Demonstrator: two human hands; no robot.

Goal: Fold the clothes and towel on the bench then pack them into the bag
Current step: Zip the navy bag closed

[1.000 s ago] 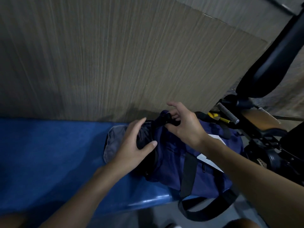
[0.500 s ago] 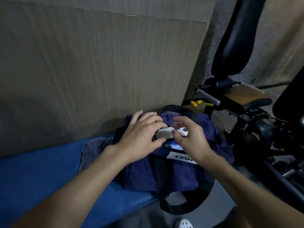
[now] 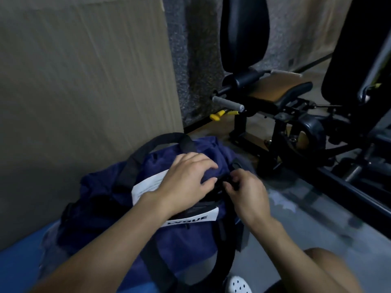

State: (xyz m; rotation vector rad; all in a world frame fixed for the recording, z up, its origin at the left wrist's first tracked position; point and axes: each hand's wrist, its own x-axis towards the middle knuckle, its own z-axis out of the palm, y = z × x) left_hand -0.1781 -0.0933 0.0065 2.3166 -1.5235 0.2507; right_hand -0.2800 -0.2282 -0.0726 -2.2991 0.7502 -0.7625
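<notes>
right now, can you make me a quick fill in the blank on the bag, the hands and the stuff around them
1. The bag rests on a bench that is ___ in colour.
2. The white label on the bag's side reads ___.
3. Of the left hand and the right hand, the one nearer the gym machine is the ___.
4. The lever tip on the gym machine is ___.

Missing words: blue; LVQUE; right; yellow
</notes>
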